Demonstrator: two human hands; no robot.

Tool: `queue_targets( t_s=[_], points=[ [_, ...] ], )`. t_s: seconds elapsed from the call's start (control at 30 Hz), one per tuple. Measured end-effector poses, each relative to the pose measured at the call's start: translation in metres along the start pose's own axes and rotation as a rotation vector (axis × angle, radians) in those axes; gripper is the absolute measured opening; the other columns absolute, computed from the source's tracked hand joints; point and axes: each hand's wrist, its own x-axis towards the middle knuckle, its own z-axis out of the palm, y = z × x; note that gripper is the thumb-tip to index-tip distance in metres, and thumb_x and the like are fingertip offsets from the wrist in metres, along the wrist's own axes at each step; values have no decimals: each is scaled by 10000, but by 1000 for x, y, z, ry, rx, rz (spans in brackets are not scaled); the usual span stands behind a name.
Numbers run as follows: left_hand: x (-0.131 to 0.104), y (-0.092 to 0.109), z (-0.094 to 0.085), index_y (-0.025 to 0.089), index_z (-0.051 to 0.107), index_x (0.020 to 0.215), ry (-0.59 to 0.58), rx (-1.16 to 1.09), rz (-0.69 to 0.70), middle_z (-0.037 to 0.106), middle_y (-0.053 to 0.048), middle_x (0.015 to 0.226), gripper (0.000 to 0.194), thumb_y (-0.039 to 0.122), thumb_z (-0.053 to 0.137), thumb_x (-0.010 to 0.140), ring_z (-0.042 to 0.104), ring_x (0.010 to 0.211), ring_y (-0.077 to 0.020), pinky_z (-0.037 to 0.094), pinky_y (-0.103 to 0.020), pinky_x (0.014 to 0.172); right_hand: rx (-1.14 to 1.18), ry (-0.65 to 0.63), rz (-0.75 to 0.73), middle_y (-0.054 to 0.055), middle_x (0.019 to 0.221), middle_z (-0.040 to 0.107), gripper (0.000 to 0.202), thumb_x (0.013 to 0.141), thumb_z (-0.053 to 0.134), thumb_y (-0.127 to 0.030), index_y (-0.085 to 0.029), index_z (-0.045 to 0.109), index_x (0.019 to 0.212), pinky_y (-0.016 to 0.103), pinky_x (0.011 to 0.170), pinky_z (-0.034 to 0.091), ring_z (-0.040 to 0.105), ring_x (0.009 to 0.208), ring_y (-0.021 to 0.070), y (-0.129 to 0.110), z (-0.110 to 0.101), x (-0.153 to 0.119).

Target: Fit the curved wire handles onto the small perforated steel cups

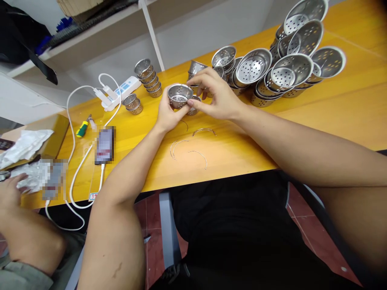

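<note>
My left hand (pixel 167 110) is wrapped round a small perforated metal cup (pixel 179 96), holding it just above the table with its mouth tilted toward me. My right hand (pixel 216 94) has its thumb and index finger at the right side of the cup's rim. A thin wire shows inside the cup near those fingertips; whether they pinch it, I cannot tell. Behind the held cup, another small perforated cup (pixel 193 108) is partly hidden by my right hand. Several loose curved wires, among them a bent wire (pixel 199 155) and a wire pair (pixel 204 130), lie in front of my hands.
Stacked perforated cups (pixel 148 78) and a short stack (pixel 133 104) stand left. Larger perforated cups (pixel 290 72) crowd the right. A power strip (pixel 122 93), phone (pixel 105 145), white cables and green-yellow screwdriver (pixel 82 129) lie left. Another person's hand (pixel 10 191) rests beside plastic bags.
</note>
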Motion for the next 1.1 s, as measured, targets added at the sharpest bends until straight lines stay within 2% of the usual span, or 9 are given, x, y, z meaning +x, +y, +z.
queue_targets(
  t_s=[0.1,0.17,0.23,0.47,0.7,0.93,1.1],
  points=[
    [0,-6,-1,353,585,1732,-8,-7,3,793,-125,1614,917,851,938,1048,802,1539,-337,652,-590,1415,-1,-21,3,177,1589,759,643,1025,935,-877,-379,861,1426,682,1147,723,798,1269,458,-1,-2,0],
    [0,-9,-1,343,588,1720,-13,-20,3,788,-126,1610,922,845,952,1037,793,1555,-345,641,-598,1425,-10,-24,9,177,1605,756,692,1002,953,-872,-386,840,1481,697,1174,717,788,1296,472,-4,-2,1],
    [0,-12,-1,331,598,1697,-12,-30,6,784,-132,1608,920,852,956,1028,790,1555,-352,638,-601,1425,-17,-18,8,173,1602,761,728,991,965,-860,-392,818,1529,699,1204,710,778,1309,474,-7,-2,1],
    [0,-17,-1,314,597,1677,1,-9,24,779,-133,1606,970,904,961,998,819,1510,-352,630,-613,1437,-59,-27,-25,155,1578,787,651,1030,934,-803,-399,823,1529,677,1231,713,756,1338,457,-9,-2,1],
    [-1,-10,-3,346,546,1754,-16,15,7,755,-120,1609,996,902,934,1024,774,1575,-358,593,-619,1473,-132,-95,-63,157,1573,809,442,1106,870,-713,-388,868,1406,749,1389,621,724,1536,499,0,0,0],
    [-3,-7,0,344,503,1776,-20,31,23,730,-129,1632,1043,967,875,1027,778,1554,-346,619,-592,1445,-97,-116,-71,180,1577,791,379,1118,897,-635,-340,884,1355,740,1373,625,770,1480,478,6,4,-2],
    [0,0,3,341,523,1754,-11,12,-8,746,-129,1605,1111,982,950,953,812,1515,-355,649,-595,1413,-99,-133,-78,170,1612,774,330,1140,864,-582,-353,911,1372,748,1430,586,737,1559,472,8,7,-3]
  ],
)
